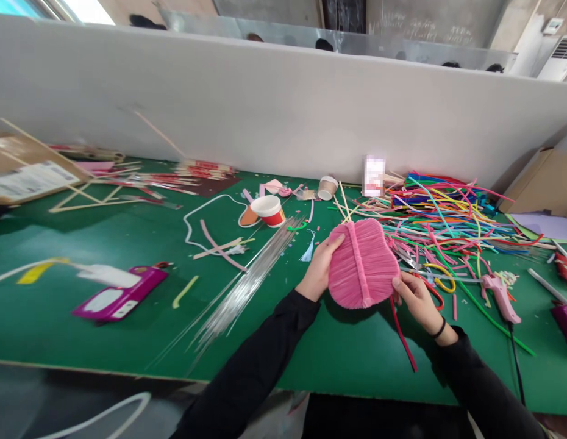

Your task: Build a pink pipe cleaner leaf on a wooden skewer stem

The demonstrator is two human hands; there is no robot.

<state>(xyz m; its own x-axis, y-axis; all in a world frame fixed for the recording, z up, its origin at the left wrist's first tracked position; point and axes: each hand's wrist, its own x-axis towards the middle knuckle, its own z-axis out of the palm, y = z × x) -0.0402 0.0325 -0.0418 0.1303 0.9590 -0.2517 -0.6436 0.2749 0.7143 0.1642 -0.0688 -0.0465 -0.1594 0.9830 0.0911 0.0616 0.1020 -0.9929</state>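
A pink fuzzy fan-shaped piece (379,259), covered in rows of pipe cleaner with a thicker rib down its middle, is held up over the table. Thin wooden sticks (344,201) show beyond its far edge. My left hand (320,265) grips its left side, with the thumb on the front. At the lower right edge, my right hand (418,299) pinches the piece between thumb and fingers. A dark red pipe cleaner (403,338) hangs down beside my right hand; its upper end is hidden. Scissors with yellow handles (441,277) lie just past that hand.
A heap of coloured pipe cleaners (457,213) fills the back right, near a pink glue gun (500,299). Bare metal wires (247,286) lie left of my hands. Paper cup (269,210), blue tassel (308,249) and purple box (123,296) share the green table (174,341). A partition (265,110) stands behind.
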